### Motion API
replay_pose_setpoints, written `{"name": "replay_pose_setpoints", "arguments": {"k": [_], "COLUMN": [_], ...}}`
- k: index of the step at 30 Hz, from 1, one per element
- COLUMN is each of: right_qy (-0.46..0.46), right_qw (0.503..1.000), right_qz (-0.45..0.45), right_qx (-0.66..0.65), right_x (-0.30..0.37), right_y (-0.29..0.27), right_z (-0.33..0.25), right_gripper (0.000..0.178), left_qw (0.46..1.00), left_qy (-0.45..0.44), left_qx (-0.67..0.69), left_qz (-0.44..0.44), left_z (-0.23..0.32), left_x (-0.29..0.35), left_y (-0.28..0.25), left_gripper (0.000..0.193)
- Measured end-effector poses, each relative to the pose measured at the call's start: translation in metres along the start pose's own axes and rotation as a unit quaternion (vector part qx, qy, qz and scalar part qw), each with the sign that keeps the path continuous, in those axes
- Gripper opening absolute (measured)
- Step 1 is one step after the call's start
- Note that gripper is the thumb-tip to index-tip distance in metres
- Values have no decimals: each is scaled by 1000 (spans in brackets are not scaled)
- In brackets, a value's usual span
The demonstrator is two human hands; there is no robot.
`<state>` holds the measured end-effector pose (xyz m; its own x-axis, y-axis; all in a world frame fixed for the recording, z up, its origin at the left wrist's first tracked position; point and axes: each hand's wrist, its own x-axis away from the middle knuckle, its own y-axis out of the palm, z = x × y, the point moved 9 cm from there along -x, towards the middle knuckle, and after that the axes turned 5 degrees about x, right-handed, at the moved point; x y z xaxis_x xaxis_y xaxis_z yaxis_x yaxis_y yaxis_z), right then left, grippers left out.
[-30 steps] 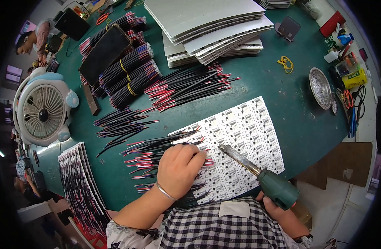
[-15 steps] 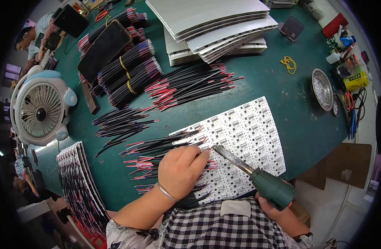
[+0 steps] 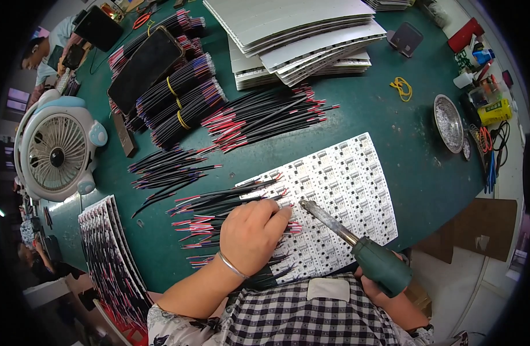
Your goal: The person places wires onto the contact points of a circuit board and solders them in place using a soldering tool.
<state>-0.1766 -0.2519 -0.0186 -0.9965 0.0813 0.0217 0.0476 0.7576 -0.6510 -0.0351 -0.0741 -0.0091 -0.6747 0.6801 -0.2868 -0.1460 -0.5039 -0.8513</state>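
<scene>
A white circuit board sheet (image 3: 351,202) with rows of small components lies in front of me. My left hand (image 3: 250,233) rests on its left part, thumb and forefinger pinched at a wire end by the board; most of that wire is hidden under the hand. Thin black, red and white wires (image 3: 198,226) stick out past the board's left edge. My right hand (image 3: 373,293), largely behind the tool, grips a soldering iron (image 3: 383,268) by its thick green handle. The iron's tip sits over the board, just right of my left fingertips and apart from them.
Loose wires (image 3: 265,118) and banded bundles (image 3: 181,98) lie beyond, with a phone (image 3: 146,72) on top. White panels (image 3: 311,40) are stacked at the back. A fan (image 3: 57,155) and wired boards (image 3: 112,248) stand left; a metal dish (image 3: 449,124) sits right.
The soldering iron's tip has shifted slightly to the right and away from my left fingertips. My left hand has stayed nearly in place.
</scene>
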Motion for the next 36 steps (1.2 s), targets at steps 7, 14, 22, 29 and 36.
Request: {"name": "replay_pose_setpoints", "arguments": {"k": [7,14,22,29,36], "right_qy": [-2,-21,-21,-32,22], "right_qw": [1000,999,999,997,999], "right_qz": [-4,-17,-27,-23,-25], "right_qx": [11,27,-1,59,-3], "right_x": [3,4,2,4,16], "right_y": [2,5,6,5,7], "right_z": [0,-2,-3,-6,12], "right_gripper": [12,17,24,15,31], "left_qw": [1000,1000,1000,1000,1000], "left_qy": [5,6,4,0,-16], "left_qx": [5,20,26,24,23], "left_qz": [5,0,5,-1,-10], "left_z": [1,-1,-3,-2,-2], "left_x": [1,1,1,0,0], "left_y": [0,0,0,1,0], "left_gripper": [17,18,17,16,32]}}
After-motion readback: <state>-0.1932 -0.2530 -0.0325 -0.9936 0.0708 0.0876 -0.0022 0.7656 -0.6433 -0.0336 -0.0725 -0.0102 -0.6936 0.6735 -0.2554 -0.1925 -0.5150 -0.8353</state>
